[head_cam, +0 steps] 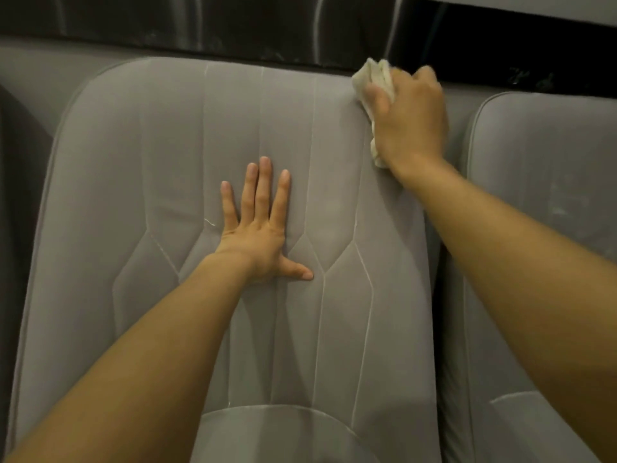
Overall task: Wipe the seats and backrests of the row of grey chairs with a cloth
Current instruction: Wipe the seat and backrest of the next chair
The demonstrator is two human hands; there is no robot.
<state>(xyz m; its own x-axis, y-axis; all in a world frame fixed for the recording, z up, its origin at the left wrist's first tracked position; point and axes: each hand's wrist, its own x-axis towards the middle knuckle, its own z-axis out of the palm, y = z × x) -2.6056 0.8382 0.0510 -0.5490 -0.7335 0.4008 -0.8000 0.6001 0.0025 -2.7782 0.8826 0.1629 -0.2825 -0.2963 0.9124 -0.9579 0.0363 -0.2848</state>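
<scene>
We've got our left hand (263,228) flat and spread on the middle backrest (173,155) while our right hand (409,118) grips the cloth (370,75) at its top right corner, so its seat (277,432) and the neighbouring chair (541,195) look still to do.

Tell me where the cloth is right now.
In the head view, the cloth is gripped in the right hand, pressed on the upper right corner of the middle chair's backrest.

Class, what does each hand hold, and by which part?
The right hand grips the cloth around its middle; the left hand, flat on the backrest, holds nothing.
</scene>
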